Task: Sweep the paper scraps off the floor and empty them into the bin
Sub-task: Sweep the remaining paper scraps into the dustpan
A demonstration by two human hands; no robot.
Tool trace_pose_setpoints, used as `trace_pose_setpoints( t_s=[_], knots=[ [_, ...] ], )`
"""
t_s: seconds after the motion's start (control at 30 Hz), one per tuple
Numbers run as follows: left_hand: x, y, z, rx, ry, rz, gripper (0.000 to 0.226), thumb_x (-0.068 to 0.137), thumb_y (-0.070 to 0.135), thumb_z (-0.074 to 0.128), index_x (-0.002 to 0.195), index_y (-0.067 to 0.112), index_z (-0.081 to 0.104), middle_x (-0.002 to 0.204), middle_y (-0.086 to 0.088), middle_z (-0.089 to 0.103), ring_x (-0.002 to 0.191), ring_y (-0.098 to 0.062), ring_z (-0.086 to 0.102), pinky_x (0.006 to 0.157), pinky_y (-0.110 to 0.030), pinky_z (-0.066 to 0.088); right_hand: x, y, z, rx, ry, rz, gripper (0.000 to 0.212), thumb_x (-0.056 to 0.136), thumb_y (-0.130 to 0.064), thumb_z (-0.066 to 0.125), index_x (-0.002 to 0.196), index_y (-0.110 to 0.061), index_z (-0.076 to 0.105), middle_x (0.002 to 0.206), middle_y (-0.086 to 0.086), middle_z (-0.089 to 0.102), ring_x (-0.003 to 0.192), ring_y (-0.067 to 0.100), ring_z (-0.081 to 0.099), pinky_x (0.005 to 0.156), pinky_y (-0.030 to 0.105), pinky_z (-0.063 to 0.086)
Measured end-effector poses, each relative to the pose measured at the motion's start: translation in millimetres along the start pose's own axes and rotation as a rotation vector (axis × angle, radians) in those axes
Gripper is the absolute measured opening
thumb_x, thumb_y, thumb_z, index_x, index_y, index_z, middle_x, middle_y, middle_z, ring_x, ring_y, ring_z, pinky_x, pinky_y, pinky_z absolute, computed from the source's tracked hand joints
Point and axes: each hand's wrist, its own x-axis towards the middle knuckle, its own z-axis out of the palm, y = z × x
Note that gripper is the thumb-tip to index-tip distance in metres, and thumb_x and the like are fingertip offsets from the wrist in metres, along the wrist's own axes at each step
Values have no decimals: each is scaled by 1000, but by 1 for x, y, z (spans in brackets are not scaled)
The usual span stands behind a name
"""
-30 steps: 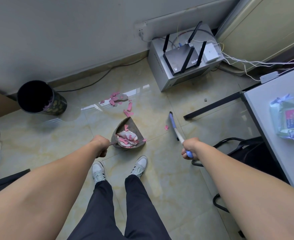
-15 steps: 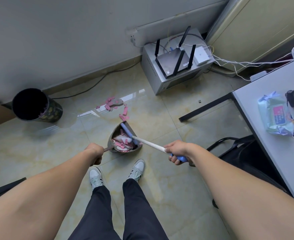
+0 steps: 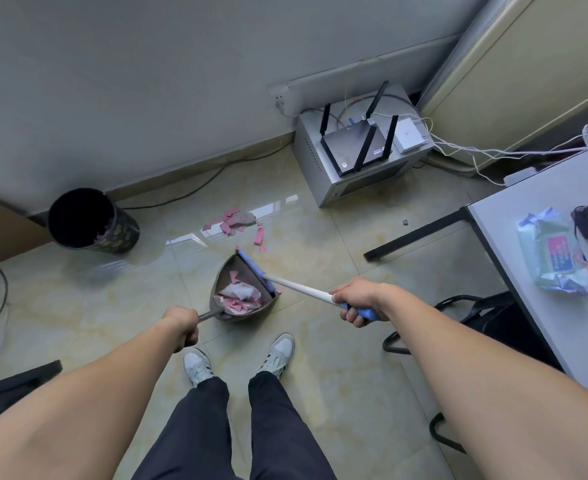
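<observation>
We are mid-sweep — left hand (image 3: 183, 325) grips the dustpan (image 3: 242, 296), right hand (image 3: 356, 301) grips the broom (image 3: 294, 287). Next we pull in the scraps (image 3: 232, 221) by the bin (image 3: 91, 221).

The floor (image 3: 320, 393) across the lower frame is glossy pale green-beige tile with yellowish marbling. Pink paper scraps (image 3: 232, 221) lie at centre. The dustpan (image 3: 240, 299) below them is grey-brown, holding pink and white paper. The broom (image 3: 285, 282) has a blue head, a silver-white shaft and a blue grip. The bin (image 3: 93, 223) at left is black with a yellowish leaf-like pattern. At upper right, a black router (image 3: 358, 150) sits on a silver-grey box (image 3: 320, 161). The trousers (image 3: 199, 438) are dark, the shoes (image 3: 280, 351) white.
</observation>
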Motion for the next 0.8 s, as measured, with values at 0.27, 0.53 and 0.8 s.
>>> trace_pose_setpoints(
  t_s=[0.27, 0.53, 0.8],
  knots=[
    [10, 16, -47, -93, 55, -10, 19, 91, 1, 27, 75, 5, 35, 52, -9, 37, 24, -11, 25, 52, -21, 20, 18, -42, 28, 97, 112, -51, 47, 100, -3, 30, 146, -5, 38, 69, 2, 27, 27, 9, 23, 35, 10, 19],
    [36, 40, -98, -129, 49, -32, 23, 92, 2, 25, 71, 9, 31, 57, -6, 33, 21, -8, 20, 48, -13, 18, 34, -93, 55, 110, 198, -87, 40, 98, -1, 30, 131, -3, 53, 68, 3, 30, 48, 13, 23, 40, 15, 19],
    [56, 54, -142, -100, 16, -79, 21, 91, 3, 23, 73, 11, 28, 55, -4, 29, 22, -6, 17, 43, -9, 21, 63, -152, 79, 46, 356, -91, 32, 94, 3, 38, 118, 2, 59, 82, 12, 39, 46, 15, 30, 45, 20, 23]
  ],
)
